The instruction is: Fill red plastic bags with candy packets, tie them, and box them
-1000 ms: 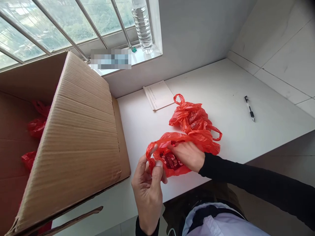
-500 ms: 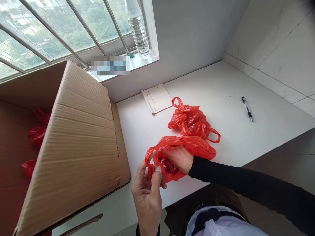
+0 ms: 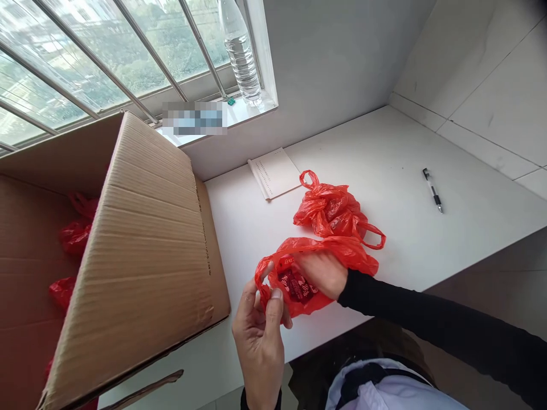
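Low in the middle of the frame, my left grip is pinched narrow on the handle loop of an open red bag, thumb against the bunched film. Just right of it, my right grip reaches into the bag's mouth, over some dark red packets; its fingertips are out of sight, so I cannot tell whether they hold anything.

I judge the step to be handling the packets with the mouth held open. For that, the left pinch should be firm yet gentle, as thin film may stretch or tear, with the rim lifted clear of my right wrist. The right fingers would do best to slide between packets, not press against the bag wall.

Counting outward: one open bag; packets overlapping, so no sure number; one tied red bag just above it, near centre. Farther out on the bench lie one notepad at upper centre and one pen at right. Filling the left is one cardboard box, with at least two red bundles inside, partly hidden. At the top stands one water bottle.
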`<state>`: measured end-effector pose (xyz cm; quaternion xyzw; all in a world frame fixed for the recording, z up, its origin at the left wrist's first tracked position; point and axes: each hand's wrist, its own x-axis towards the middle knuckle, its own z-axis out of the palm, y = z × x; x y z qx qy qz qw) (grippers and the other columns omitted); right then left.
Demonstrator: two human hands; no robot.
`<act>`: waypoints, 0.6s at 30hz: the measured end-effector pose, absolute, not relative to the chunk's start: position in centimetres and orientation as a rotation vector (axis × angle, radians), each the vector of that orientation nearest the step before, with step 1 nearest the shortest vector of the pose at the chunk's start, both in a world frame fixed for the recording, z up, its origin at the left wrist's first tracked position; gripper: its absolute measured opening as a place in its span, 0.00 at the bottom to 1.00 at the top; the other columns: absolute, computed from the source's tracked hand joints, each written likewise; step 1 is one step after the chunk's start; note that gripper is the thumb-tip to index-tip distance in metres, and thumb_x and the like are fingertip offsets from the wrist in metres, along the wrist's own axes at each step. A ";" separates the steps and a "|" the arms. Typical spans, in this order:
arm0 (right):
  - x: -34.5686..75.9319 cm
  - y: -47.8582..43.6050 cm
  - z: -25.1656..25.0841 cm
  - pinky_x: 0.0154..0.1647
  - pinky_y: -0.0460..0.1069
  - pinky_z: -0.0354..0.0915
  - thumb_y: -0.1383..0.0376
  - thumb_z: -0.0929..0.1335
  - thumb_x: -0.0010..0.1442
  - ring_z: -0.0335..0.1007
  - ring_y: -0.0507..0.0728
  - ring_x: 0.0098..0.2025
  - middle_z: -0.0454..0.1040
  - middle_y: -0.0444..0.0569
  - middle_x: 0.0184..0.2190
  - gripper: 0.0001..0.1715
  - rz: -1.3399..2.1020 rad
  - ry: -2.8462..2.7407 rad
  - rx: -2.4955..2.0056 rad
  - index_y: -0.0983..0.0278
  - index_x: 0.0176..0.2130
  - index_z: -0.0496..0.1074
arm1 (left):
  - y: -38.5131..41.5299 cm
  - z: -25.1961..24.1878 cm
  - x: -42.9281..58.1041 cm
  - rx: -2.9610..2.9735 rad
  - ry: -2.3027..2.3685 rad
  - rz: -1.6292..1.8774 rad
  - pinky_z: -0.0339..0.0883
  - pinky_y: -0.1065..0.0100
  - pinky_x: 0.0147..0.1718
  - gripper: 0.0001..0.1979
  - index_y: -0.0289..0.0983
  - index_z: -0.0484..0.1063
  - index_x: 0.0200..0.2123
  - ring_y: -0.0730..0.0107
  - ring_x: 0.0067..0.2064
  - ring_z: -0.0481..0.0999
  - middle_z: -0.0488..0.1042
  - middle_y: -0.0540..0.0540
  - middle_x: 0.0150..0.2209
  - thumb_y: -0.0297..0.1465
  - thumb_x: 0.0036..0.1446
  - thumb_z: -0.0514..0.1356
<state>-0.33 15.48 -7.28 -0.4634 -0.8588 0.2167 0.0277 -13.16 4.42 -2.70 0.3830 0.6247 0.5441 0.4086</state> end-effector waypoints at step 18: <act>1.9 15.8 -8.0 0.51 0.55 0.68 0.69 0.61 0.68 0.78 0.63 0.48 0.81 0.57 0.45 0.17 0.736 -2.654 -1.261 0.67 0.51 0.75 | 4.8 -2.4 -13.0 0.932 1.558 1.378 0.65 0.75 0.27 0.10 0.46 0.76 0.51 0.79 0.24 0.64 0.68 0.55 0.25 0.35 0.68 0.61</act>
